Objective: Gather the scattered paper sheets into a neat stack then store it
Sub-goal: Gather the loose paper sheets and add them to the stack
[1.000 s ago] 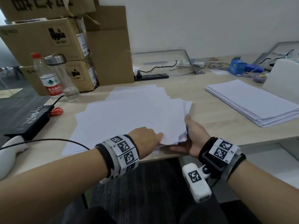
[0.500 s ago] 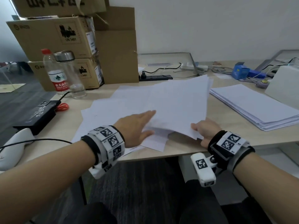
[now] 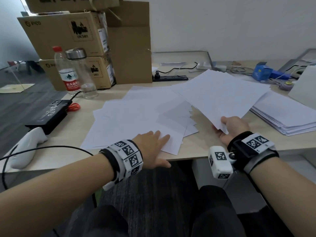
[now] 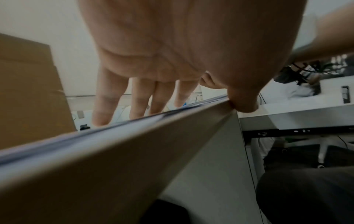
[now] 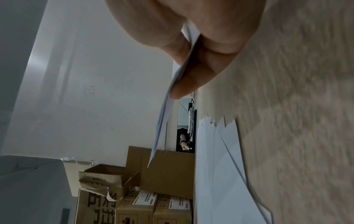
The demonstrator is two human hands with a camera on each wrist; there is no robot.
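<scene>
**Fingers pinch one bundle, flatten the rest**

Fingers of the right hand pinch a few sheets by their near corner, lifted over the desk's right half. The left hand lies flat, fingers straight, on the scattered papers near the front edge. Best to lay the bundle squarely onto the pile, then tap the edges even.

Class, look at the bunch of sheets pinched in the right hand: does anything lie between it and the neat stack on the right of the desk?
Nothing visible does. The right hand holds the lifted sheets beside the neat stack, their far corner already overlapping it.
</scene>
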